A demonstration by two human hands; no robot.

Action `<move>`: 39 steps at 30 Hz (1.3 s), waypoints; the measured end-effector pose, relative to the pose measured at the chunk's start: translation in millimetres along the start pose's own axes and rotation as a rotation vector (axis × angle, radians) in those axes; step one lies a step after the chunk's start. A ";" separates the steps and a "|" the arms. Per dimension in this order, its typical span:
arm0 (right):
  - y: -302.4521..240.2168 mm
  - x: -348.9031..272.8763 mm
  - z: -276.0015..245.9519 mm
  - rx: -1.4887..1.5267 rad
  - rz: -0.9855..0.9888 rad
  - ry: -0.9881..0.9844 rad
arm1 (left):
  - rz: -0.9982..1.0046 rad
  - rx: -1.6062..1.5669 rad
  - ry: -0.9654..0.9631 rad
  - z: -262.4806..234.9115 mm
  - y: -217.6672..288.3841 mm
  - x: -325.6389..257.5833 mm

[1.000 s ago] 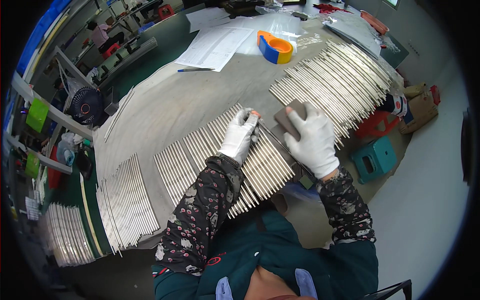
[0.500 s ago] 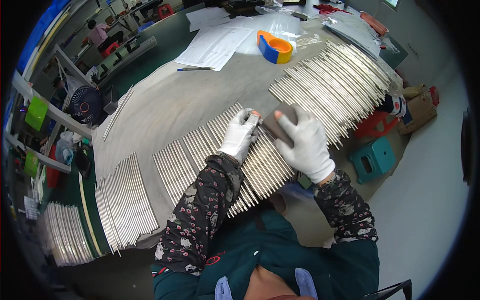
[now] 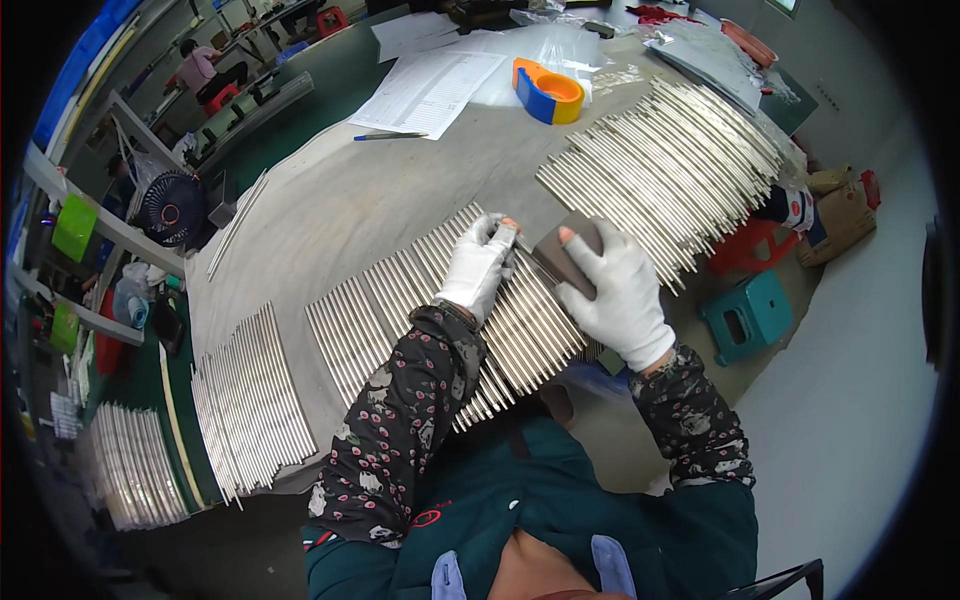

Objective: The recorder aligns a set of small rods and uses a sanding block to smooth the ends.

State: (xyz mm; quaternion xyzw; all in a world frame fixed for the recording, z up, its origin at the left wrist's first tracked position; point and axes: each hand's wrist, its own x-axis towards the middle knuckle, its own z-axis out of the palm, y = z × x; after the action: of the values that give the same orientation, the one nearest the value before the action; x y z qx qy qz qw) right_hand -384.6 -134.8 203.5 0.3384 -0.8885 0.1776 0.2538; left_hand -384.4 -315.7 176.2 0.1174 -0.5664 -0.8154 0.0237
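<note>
My left hand (image 3: 478,265), in a white glove with bare fingertips, is closed in a pinch at the upper end of a thin metal rod (image 3: 530,258). The rod slants down towards my right hand, where its far part is hidden. My right hand (image 3: 622,298), gloved alike, grips a flat grey-brown block (image 3: 566,254) like a sanding sponge, with the thumb along it. The block lies at the rod, close beside my left fingertips. Beneath both hands is a row of shiny metal rods (image 3: 535,335) laid side by side.
More rods (image 3: 660,170) cover the table's right side; further bundles (image 3: 255,395) lie at left. Behind are a pen (image 3: 390,136), paper sheets (image 3: 430,90) and an orange-blue tape dispenser (image 3: 548,92). A teal stool (image 3: 748,315) stands right, a fan (image 3: 170,207) left.
My right hand and the block have shifted slightly to the right and down, away from my left hand. My left hand has hardly moved.
</note>
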 end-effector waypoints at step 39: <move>10.2 -48.2 -21.8 0.108 0.028 -0.153 | 0.710 1.533 -0.612 -49.3 11.1 -95.5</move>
State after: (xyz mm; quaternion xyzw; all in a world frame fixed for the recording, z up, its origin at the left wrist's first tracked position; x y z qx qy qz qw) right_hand -353.5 -92.3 192.1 0.3516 -0.8992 0.2022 0.1641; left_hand -281.9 -348.6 185.9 -0.3033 -0.9396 -0.1540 0.0375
